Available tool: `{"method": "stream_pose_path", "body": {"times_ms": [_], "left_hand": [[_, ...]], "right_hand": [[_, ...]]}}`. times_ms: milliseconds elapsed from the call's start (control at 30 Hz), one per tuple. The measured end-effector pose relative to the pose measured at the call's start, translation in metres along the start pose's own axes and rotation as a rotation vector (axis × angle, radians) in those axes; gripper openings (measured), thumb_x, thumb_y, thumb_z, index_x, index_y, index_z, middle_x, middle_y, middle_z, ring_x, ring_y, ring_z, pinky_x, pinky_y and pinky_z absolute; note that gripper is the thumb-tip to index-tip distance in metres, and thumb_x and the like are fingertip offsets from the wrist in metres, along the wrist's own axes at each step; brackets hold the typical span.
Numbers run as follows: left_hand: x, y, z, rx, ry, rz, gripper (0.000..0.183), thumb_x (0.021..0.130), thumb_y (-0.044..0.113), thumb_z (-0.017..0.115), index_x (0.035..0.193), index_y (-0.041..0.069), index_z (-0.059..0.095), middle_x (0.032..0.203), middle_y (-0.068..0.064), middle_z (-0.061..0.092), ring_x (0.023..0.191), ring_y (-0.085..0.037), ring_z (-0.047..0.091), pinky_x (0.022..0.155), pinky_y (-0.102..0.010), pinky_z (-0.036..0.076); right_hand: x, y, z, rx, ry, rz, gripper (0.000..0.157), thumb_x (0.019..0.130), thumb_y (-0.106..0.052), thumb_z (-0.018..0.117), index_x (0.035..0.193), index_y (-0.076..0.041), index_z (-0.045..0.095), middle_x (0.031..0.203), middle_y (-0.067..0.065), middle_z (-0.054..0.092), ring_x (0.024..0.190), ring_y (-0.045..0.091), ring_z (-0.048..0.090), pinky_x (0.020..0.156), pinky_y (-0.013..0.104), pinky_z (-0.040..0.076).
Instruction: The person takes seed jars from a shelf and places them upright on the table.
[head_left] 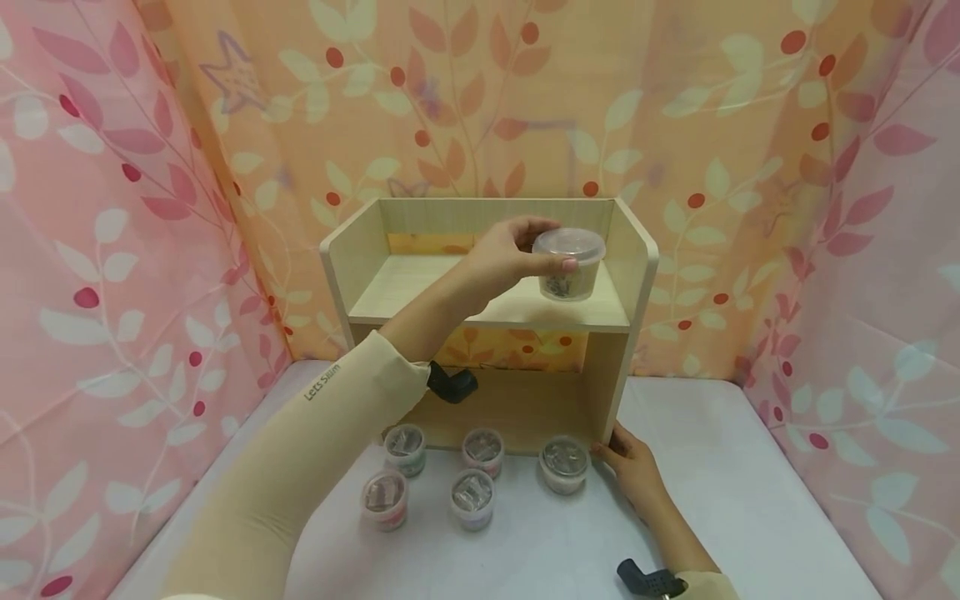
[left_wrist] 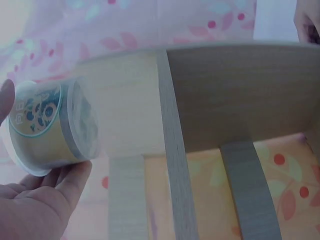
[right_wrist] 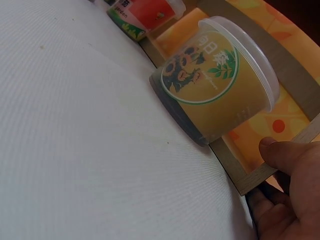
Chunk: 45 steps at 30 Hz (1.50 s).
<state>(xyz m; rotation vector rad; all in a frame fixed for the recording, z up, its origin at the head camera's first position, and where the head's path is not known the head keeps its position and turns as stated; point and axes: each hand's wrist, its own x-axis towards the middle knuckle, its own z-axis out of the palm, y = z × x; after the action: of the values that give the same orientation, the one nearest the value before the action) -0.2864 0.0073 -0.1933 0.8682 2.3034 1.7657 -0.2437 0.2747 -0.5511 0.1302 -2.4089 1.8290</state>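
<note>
My left hand holds a clear lidded plastic tub between thumb and fingers, over the upper board of a small wooden shelf. In the left wrist view this tub carries a round flower label on a yellowish wrap. Down at the shelf's front right corner, my right hand grips the side panel, its thumb on the panel's edge. Beside that hand stands another lidded tub; the right wrist view shows its sunflower label.
Several more lidded tubs, among them a front left one and a middle one, stand before the shelf on the white tabletop. Behind hangs an orange floral curtain, with pink curtains at both sides.
</note>
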Motion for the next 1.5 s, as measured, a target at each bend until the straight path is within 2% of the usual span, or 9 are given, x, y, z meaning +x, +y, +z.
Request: {"method": "stream_pose_path", "body": {"times_ms": [167, 400, 533, 800, 933, 1133, 1500], "left_hand": [[-0.019, 0.001, 0.006, -0.026, 0.01, 0.014, 0.075, 0.086, 0.024, 0.085, 0.149, 0.008, 0.048, 0.135, -0.002, 0.061, 0.121, -0.017, 0.061, 0.108, -0.035, 0.049], [-0.039, -0.002, 0.014, -0.027, 0.013, 0.045, 0.076, 0.085, 0.022, 0.086, 0.149, 0.007, 0.047, 0.133, -0.002, 0.063, 0.119, -0.017, 0.063, 0.105, -0.035, 0.052], [-0.047, -0.008, 0.02, -0.033, 0.024, 0.056, 0.074, 0.084, 0.019, 0.087, 0.147, 0.007, 0.05, 0.133, -0.002, 0.064, 0.119, -0.017, 0.063, 0.102, -0.033, 0.054], [-0.064, -0.024, 0.03, -0.109, 0.024, 0.06, 0.074, 0.083, 0.012, 0.086, 0.147, 0.008, 0.05, 0.133, -0.004, 0.064, 0.118, -0.019, 0.065, 0.098, -0.031, 0.056], [-0.077, -0.032, 0.036, -0.151, 0.004, 0.061, 0.075, 0.083, 0.008, 0.085, 0.149, 0.008, 0.047, 0.135, -0.006, 0.062, 0.12, -0.021, 0.065, 0.101, -0.031, 0.055], [-0.094, -0.044, 0.045, -0.155, 0.008, 0.072, 0.079, 0.082, 0.006, 0.086, 0.151, 0.005, 0.045, 0.137, -0.006, 0.06, 0.119, -0.021, 0.064, 0.103, -0.029, 0.053], [-0.117, -0.072, 0.059, -0.165, 0.044, 0.056, 0.081, 0.078, 0.005, 0.089, 0.149, 0.009, 0.049, 0.139, -0.004, 0.061, 0.124, -0.019, 0.063, 0.105, -0.029, 0.052]], "right_hand": [[0.0, -0.001, 0.0, 0.016, 0.0, 0.015, 0.069, 0.097, -0.017, 0.072, 0.158, -0.011, 0.039, 0.153, 0.018, 0.05, 0.142, 0.032, 0.047, 0.101, 0.015, 0.045], [0.0, -0.005, -0.003, -0.008, 0.002, -0.002, 0.068, 0.098, -0.017, 0.07, 0.159, -0.016, 0.039, 0.154, 0.018, 0.049, 0.143, 0.033, 0.046, 0.109, 0.031, 0.047], [0.0, -0.006, -0.005, -0.031, 0.0, -0.01, 0.069, 0.098, -0.02, 0.071, 0.159, -0.015, 0.039, 0.154, 0.018, 0.049, 0.142, 0.035, 0.046, 0.109, 0.034, 0.047], [0.0, -0.005, -0.003, -0.008, -0.008, -0.012, 0.07, 0.098, -0.019, 0.071, 0.159, -0.012, 0.037, 0.156, 0.019, 0.046, 0.144, 0.035, 0.044, 0.105, 0.021, 0.046], [-0.001, -0.005, -0.001, 0.0, -0.009, -0.009, 0.071, 0.098, -0.021, 0.071, 0.159, -0.01, 0.037, 0.157, 0.019, 0.044, 0.145, 0.036, 0.043, 0.107, 0.022, 0.045], [0.0, -0.001, 0.0, 0.018, -0.014, -0.013, 0.071, 0.098, -0.02, 0.071, 0.159, -0.008, 0.036, 0.156, 0.019, 0.045, 0.143, 0.036, 0.045, 0.101, 0.014, 0.045], [-0.003, -0.004, 0.001, 0.021, -0.014, -0.003, 0.069, 0.099, -0.019, 0.07, 0.158, -0.007, 0.036, 0.156, 0.02, 0.045, 0.143, 0.036, 0.045, 0.106, 0.023, 0.046]]}}
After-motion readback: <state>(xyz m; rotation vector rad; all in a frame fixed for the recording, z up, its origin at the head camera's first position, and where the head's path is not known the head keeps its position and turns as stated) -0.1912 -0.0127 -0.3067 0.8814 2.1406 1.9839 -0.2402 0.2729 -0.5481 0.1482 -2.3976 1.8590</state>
